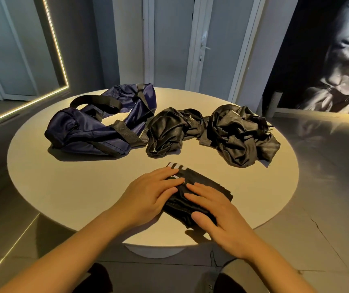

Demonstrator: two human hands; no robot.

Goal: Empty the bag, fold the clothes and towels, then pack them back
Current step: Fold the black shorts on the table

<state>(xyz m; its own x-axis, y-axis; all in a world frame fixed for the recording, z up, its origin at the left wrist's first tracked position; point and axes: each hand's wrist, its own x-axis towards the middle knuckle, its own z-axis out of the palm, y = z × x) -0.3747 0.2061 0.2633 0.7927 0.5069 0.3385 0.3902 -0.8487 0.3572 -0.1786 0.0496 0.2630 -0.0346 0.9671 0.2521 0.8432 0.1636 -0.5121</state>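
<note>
Left hand (150, 193) and right hand (215, 210) press flat, fingers straight, on a folded black garment (203, 185). Navy bag (97, 127) lies slack on the round table (63, 187).

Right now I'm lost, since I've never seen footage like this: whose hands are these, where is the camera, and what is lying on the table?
There is no machine here. A person works with bare hands, and the single picture comes from a camera worn on their head, looking forward and down. The left hand and right hand press flat on a folded black garment with white stripes; neither hand grips anything. Farther back on the round table lie a slumped navy bag, a crumpled black heap of clothing beside it, and a bigger black heap on the right, both not yet folded.
</note>
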